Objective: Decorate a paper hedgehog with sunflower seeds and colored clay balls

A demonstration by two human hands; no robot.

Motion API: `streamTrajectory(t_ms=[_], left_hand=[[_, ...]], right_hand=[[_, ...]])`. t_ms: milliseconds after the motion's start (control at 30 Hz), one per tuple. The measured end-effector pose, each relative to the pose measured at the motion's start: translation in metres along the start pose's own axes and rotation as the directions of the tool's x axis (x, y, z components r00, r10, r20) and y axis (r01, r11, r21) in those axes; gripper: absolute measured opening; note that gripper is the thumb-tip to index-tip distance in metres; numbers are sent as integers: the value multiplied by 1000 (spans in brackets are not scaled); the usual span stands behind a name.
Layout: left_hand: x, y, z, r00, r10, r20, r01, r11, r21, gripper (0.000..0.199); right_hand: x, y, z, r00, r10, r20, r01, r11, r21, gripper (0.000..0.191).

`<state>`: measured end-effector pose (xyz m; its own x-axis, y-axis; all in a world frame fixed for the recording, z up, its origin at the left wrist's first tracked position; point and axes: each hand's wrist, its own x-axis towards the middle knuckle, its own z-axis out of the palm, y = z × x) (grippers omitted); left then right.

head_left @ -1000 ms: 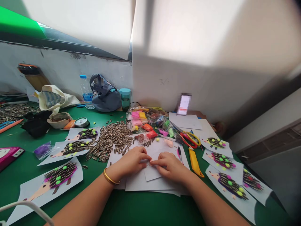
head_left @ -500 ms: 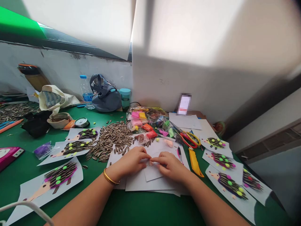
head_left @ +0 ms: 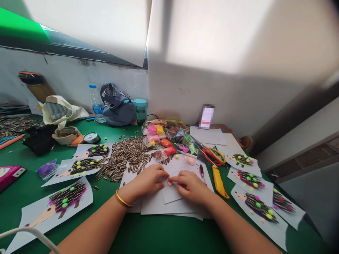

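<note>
A small piece of peach modelling clay (head_left: 170,183) lies on a small white card (head_left: 171,198) in front of me, partly hidden by fingers. From the left, the curled fingers of my left hand (head_left: 151,180) close in on its edge. My right hand (head_left: 191,185) presses the same piece with the index fingertip, its other fingers folded under. The card rests on larger white sheets (head_left: 150,206). Behind my right hand sit a bigger peach clay lump (head_left: 189,160) and a black pen (head_left: 202,173).
Sunflower seeds (head_left: 129,153) are heaped to the left, beside bags of coloured clay (head_left: 160,132). Scissors (head_left: 213,157) and a yellow cutter (head_left: 219,181) lie right. Hedgehog pictures flank both sides, one at left (head_left: 63,204), another at right (head_left: 259,211). A white cable (head_left: 31,230) crosses the lower left corner.
Both hands stay almost in place, with only slight finger shifts around the peach clay. A little more of the clay shows between the fingertips. The whole view has shifted slightly.
</note>
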<state>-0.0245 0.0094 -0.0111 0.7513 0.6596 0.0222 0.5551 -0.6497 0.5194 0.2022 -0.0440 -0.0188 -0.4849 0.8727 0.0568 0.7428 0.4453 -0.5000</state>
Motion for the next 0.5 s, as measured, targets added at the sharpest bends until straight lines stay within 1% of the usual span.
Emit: streamTrajectory(t_ms=[200, 400, 500], left_hand=[[0, -1, 1, 1000, -16, -2, 16, 1000, -20, 38], [0, -3, 2, 1000, -14, -6, 14, 1000, -23, 39], [-1, -2, 2, 1000, -11, -14, 11, 1000, -28, 37]], right_hand=[[2, -1, 2, 1000, 13, 16, -13, 999, -42, 39], [3, 5, 2, 999, 48, -21, -47, 996, 73, 41], [3, 4, 2, 999, 42, -20, -41, 997, 62, 39]])
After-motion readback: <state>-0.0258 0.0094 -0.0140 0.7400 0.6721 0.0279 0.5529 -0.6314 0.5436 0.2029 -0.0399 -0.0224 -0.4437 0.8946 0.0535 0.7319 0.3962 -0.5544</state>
